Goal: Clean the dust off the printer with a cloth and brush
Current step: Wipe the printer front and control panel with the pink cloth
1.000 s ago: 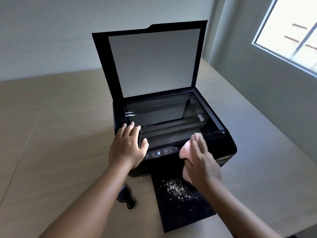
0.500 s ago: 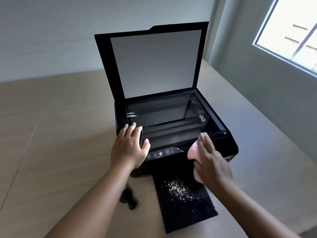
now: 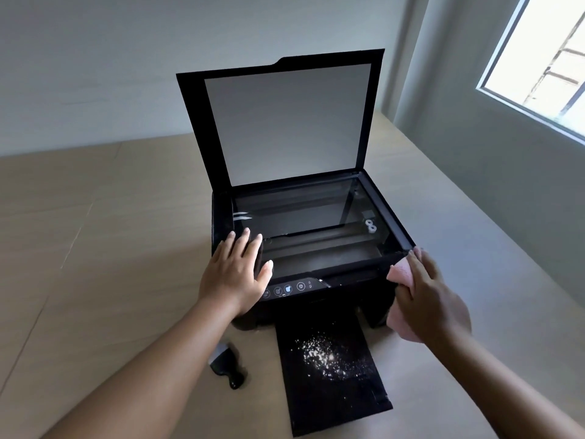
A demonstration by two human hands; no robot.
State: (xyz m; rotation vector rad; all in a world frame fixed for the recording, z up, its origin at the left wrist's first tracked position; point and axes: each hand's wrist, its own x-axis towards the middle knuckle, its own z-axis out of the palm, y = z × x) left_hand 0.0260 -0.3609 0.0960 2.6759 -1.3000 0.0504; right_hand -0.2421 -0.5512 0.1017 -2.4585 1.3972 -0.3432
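Observation:
A black printer stands on the table with its scanner lid raised and the glass bed exposed. My left hand lies flat on the printer's front left corner, fingers spread. My right hand presses a pink cloth against the printer's front right corner. The black output tray sticks out toward me, with white dust scattered on it. A small black brush with pale bristles lies on the table left of the tray.
The wooden table stretches out left and right of the printer. A grey wall with a bright window runs along the table's right edge. A pale wall stands behind the lid.
My right hand has slid the pink cloth rightward along the printer's front edge, from near the control panel to the right corner. My left hand has stayed where it was.

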